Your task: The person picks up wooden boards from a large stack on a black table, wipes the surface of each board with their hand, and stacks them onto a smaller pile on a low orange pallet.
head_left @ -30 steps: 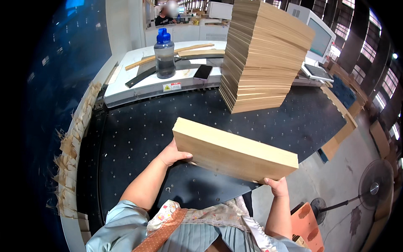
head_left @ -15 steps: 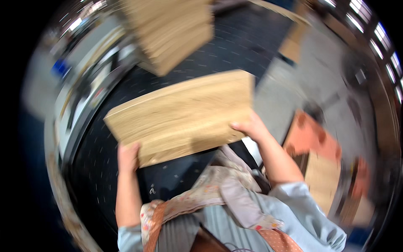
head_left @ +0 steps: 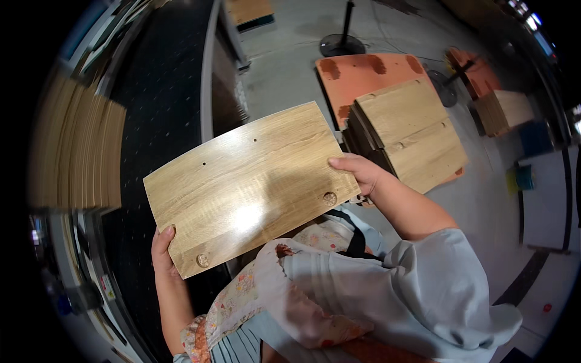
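Observation:
Between my two hands I carry a wood-grain board (head_left: 248,187), tilted, its far edge gently curved. Two small dark holes sit toward that far edge, and two larger round recesses lie near the edge closest to me. My left hand (head_left: 162,251) grips the left end, thumb on the top face. At the right end, my right hand (head_left: 360,172) is closed on the board, with the thumb on top and the other fingers mostly hidden beneath. Just beyond my right hand are stacks of similar boards (head_left: 411,130) on an orange pallet (head_left: 369,69).
To the left runs a black conveyor-like surface (head_left: 160,91) with a grey metal edge (head_left: 209,72). A tall pile of boards (head_left: 78,145) stands at its far left. Black round stand bases (head_left: 342,45) rest on the grey floor, and a smaller board stack (head_left: 502,112) lies farther right.
My view has swung right, away from the black surface and toward the pallet stacks. The board has come along in both hands, and its holes and recesses now show clearly.

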Demonstrator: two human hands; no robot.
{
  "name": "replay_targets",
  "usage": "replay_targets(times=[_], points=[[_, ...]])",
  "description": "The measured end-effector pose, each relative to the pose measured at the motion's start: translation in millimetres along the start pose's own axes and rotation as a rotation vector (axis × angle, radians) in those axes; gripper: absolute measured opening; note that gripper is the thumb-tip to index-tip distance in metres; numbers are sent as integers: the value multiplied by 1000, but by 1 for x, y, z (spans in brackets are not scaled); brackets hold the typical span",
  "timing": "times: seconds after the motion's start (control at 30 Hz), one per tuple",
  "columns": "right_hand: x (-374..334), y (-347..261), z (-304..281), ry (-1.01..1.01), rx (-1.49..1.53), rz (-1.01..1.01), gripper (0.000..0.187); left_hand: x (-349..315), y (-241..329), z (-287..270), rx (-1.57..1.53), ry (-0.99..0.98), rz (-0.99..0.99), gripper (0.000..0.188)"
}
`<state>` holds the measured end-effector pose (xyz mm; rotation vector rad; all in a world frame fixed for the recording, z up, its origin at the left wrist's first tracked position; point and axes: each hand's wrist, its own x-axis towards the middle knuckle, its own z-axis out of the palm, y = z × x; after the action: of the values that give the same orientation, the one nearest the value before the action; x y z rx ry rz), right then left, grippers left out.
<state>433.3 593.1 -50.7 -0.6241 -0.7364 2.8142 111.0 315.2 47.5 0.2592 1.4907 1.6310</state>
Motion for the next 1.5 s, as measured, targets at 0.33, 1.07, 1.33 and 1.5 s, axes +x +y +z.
replay_targets(times=[0.33,1.07,1.33,1.5], points=[[10,-88,-60,-29,-338,-196,60,29,4,71,162,-184,108,69],[29,-106,-57,-110,-781,197,62,84,37,91,121,-315,-24,48],[-106,-58,-155,530,-336,-264,58,91,-2,72,332,-154,-202,39],[-105,-38,-184,868,81,-534,52,94,-7,86,472,-175,-211,41]])
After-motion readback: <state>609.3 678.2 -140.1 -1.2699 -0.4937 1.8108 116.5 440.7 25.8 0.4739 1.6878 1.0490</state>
